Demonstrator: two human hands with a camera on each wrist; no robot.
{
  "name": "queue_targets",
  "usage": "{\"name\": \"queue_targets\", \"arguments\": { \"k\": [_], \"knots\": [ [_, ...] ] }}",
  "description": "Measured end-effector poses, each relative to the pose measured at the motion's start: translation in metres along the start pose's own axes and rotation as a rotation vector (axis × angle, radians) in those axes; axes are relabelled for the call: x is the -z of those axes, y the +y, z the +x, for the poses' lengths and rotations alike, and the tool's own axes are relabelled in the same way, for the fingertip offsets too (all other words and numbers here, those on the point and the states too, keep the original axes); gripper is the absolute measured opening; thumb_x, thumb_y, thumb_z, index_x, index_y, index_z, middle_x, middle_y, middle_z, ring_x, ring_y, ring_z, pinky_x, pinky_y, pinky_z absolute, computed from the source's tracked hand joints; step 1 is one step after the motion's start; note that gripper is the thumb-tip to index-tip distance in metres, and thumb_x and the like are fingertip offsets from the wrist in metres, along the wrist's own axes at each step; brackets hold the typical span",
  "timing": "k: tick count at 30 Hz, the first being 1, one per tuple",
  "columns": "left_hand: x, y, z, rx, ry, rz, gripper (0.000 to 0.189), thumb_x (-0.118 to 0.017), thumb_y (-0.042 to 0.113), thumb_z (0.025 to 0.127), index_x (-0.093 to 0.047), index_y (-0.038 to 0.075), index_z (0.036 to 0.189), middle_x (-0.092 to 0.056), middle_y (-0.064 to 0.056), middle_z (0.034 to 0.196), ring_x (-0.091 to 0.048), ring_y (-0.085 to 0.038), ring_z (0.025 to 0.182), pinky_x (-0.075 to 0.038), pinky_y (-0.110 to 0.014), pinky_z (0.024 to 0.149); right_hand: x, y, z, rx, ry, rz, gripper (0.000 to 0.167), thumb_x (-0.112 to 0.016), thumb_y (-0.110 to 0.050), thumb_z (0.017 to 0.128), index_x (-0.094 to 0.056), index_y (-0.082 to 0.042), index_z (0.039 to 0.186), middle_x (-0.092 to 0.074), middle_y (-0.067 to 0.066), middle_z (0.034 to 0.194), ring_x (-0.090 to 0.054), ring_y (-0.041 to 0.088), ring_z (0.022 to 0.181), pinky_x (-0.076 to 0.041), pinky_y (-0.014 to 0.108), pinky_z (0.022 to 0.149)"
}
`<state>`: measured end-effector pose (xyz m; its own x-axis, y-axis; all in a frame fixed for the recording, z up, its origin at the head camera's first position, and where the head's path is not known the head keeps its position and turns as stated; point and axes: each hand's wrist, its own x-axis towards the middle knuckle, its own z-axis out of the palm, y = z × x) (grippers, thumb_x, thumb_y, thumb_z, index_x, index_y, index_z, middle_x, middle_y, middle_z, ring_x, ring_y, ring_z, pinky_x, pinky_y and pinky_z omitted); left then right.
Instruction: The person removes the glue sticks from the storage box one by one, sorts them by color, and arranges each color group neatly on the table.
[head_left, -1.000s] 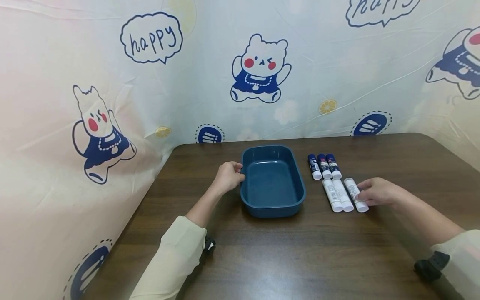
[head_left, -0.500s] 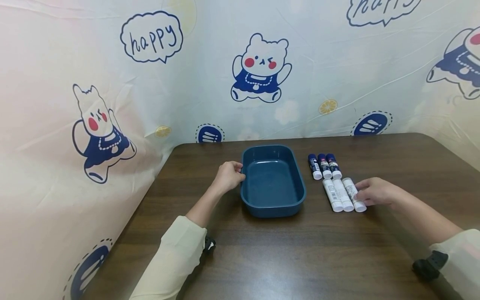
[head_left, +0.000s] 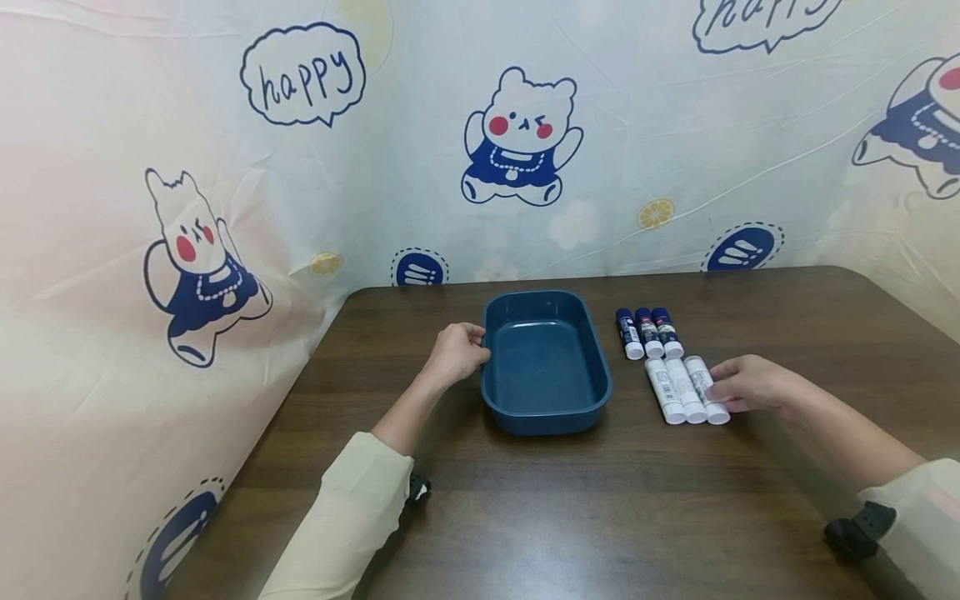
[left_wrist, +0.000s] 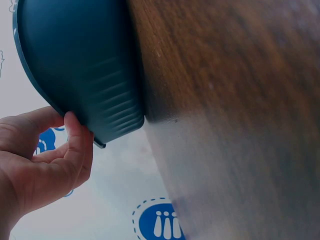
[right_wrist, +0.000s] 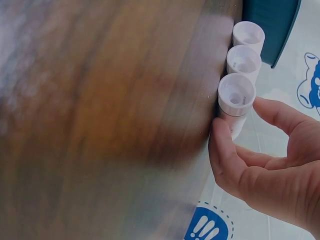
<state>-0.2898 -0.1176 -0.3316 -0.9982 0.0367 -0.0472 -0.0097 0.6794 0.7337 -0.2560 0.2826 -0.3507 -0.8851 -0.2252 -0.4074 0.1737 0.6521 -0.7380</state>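
Note:
A dark teal rectangular tub (head_left: 546, 362) stands on the table. My left hand (head_left: 456, 354) pinches its left rim; in the left wrist view the thumb and fingers (left_wrist: 73, 127) meet at that edge. Right of the tub, three white glue sticks (head_left: 663, 390) lie side by side, touching or nearly so. My right hand (head_left: 753, 383) holds the rightmost glue stick (head_left: 701, 383) between thumb and fingers. The right wrist view shows this glue stick's hollow white end (right_wrist: 237, 95), with the thumb on one side and fingers on the other.
Behind the white sticks lie three glue sticks with dark blue caps (head_left: 648, 333), in a row. The brown wooden table (head_left: 570, 517) reaches back to a printed cloth (head_left: 420, 167). A black strap device (head_left: 862, 529) sits at the right sleeve.
My right hand has slid the rightmost white glue stick a little to the left, closing the gap to the other two. My left hand and the tub have stayed put.

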Motion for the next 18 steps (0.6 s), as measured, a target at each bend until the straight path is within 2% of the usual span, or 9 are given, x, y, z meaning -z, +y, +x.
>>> {"name": "queue_targets", "arguments": {
  "k": [6, 10, 14, 18],
  "knots": [
    [0.0, 0.0006, -0.0003, -0.003, 0.007, 0.004, 0.038, -0.06, 0.003, 0.085, -0.056, -0.002, 0.122, -0.058, -0.013, 0.104, -0.06, -0.02, 0.082, -0.052, -0.031, 0.075, 0.0005, -0.0005, -0.0004, -0.004, 0.011, -0.017, 0.065, -0.063, -0.017, 0.086, -0.032, 0.023, 0.126, -0.049, 0.026, 0.109, -0.054, 0.018, 0.083, -0.052, 0.03, 0.075],
    [-0.0006, -0.0002, 0.0, -0.01, -0.003, 0.021, 0.038, -0.06, 0.006, 0.086, -0.055, -0.002, 0.123, -0.059, -0.014, 0.107, -0.061, -0.021, 0.085, -0.052, -0.032, 0.076, 0.0015, -0.0004, -0.0017, -0.004, 0.042, -0.071, 0.067, -0.06, -0.023, 0.089, -0.031, 0.022, 0.128, -0.045, 0.035, 0.115, -0.055, 0.029, 0.091, -0.05, 0.038, 0.081],
    [-0.0001, -0.0003, -0.0007, -0.017, -0.009, 0.088, 0.04, -0.06, 0.016, 0.089, -0.054, 0.0, 0.125, -0.054, -0.014, 0.12, -0.056, -0.024, 0.102, -0.049, -0.038, 0.084, 0.0026, -0.001, -0.0042, 0.041, 0.115, -0.221, 0.072, -0.052, -0.038, 0.092, -0.029, 0.019, 0.131, -0.037, 0.04, 0.126, -0.048, 0.045, 0.106, -0.045, 0.052, 0.086],
    [0.0042, -0.0011, -0.0024, -0.067, 0.002, 0.222, 0.049, -0.058, 0.029, 0.091, -0.049, 0.003, 0.131, -0.041, -0.015, 0.135, -0.041, -0.028, 0.12, -0.04, -0.046, 0.095, 0.0026, -0.0031, -0.0061, 0.116, 0.185, -0.375, 0.076, -0.045, -0.047, 0.093, -0.028, 0.015, 0.134, -0.033, 0.04, 0.13, -0.036, 0.054, 0.115, -0.037, 0.062, 0.087]
  ]
}}
